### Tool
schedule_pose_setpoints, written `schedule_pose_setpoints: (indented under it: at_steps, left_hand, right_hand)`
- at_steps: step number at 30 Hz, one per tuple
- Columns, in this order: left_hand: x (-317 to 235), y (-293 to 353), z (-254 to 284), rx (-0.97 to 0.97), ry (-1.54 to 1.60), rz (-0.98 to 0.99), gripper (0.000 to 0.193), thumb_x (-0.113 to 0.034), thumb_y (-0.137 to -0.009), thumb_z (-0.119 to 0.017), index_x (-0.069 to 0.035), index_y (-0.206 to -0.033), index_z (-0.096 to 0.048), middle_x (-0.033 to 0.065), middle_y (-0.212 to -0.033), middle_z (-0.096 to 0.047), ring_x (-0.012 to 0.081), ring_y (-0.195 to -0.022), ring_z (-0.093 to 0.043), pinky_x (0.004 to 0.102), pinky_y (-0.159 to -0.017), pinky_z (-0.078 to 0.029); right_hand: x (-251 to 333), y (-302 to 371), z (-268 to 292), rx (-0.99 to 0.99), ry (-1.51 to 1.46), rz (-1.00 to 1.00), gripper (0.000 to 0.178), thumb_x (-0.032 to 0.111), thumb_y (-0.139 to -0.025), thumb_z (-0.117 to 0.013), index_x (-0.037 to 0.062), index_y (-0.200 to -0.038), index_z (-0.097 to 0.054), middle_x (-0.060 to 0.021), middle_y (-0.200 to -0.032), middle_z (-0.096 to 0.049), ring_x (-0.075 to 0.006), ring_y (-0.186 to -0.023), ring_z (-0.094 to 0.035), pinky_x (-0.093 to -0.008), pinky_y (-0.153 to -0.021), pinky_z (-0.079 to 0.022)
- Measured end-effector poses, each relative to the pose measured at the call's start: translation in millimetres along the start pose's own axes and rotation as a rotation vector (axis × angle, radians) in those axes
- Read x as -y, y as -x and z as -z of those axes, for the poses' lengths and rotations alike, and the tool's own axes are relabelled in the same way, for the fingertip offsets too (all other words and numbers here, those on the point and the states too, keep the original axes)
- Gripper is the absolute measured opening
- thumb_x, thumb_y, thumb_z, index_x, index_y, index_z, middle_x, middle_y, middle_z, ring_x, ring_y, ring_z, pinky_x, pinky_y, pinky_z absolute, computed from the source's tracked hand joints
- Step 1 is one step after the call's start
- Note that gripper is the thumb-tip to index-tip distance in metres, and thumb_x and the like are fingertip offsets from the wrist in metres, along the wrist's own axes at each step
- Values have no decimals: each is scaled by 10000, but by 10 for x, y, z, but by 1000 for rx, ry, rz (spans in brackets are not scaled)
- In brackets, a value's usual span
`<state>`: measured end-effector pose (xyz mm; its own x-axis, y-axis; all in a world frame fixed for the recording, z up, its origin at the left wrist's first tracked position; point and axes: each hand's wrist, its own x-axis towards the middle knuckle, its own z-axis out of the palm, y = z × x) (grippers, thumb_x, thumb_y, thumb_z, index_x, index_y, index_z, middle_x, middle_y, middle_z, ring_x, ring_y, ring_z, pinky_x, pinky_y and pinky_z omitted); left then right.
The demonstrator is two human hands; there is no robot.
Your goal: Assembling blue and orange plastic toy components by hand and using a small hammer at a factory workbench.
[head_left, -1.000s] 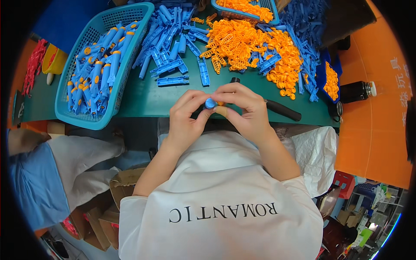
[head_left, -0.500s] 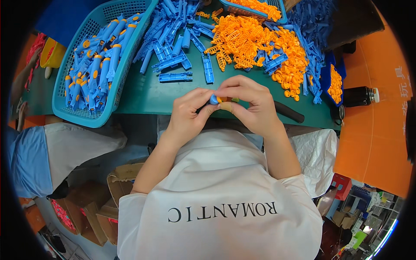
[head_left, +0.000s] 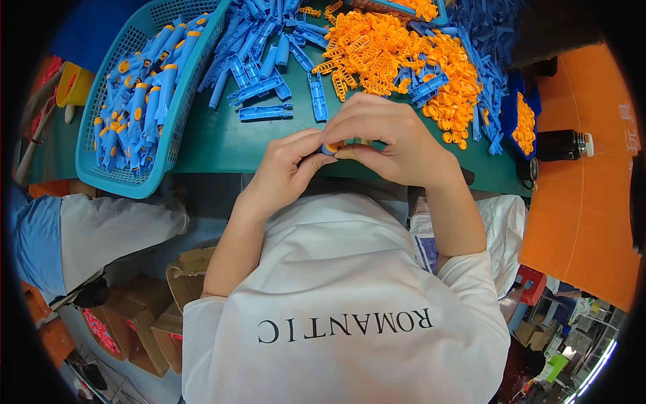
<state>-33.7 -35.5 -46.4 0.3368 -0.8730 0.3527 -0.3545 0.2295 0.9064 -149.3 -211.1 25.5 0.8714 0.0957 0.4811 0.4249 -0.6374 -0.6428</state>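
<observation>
One small blue-and-orange plastic part, mostly covered, is gripped between the fingertips of the left hand and right hand, above the green work surface close to its near edge. Orange ladder-shaped clips and blue half-shells lie toward the far edge; a teal basket of orange-ended blue tubes reaches the near edge at left.

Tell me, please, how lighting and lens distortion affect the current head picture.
Head view: black curved borders swallow the corners; head view: the long white light strip at lower right looks overexposed; head view: the small blue-and-orange plastic piece between the left hand and right hand is too covered to judge its focus.
</observation>
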Motion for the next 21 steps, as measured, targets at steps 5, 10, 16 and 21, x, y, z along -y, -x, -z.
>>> schedule_pose_setpoints:
  at_steps: [5, 10, 16, 21]
  left_hand:
    - [-9, -6, 9, 8, -15, -7, 218, 53, -889, -654, 35, -1106, -666, 148, -937, -668, 269, -777, -640, 318, -701, -509]
    - [-45, -16, 30, 29, -45, 0, 225, 55, -887, -652, 42, -1111, -661, 150, -942, -668, 268, -785, -642, 318, -707, -511]
    - [-33, 2, 31, 40, -70, 7, 225, 52, -880, -662, 44, -1105, -659, 159, -977, -671, 287, -823, -651, 326, -718, -514]
    - [20, 25, 1, 14, -70, -48, 256, 52, -866, -673, 39, -1120, -662, 165, -999, -674, 315, -850, -653, 338, -730, -518]
  right_hand:
    - [-2, 5, -4, 32, 26, -11, 263, -63, -746, -764, 33, -987, -723, -73, -932, -714, -267, -876, -660, -349, -702, -542]
    - [35, -33, 26, 72, 48, -30, 310, -56, -755, -756, 41, -1046, -712, -74, -878, -677, -254, -839, -657, -335, -661, -534]
    - [66, 16, 12, 8, -6, -111, 310, -52, -745, -761, 39, -1039, -722, -89, -893, -679, -243, -827, -665, -329, -672, -542]
    - [80, 83, -52, -39, -7, -112, 324, -76, -726, -747, 39, -1028, -723, -91, -920, -688, -242, -840, -674, -327, -715, -554]
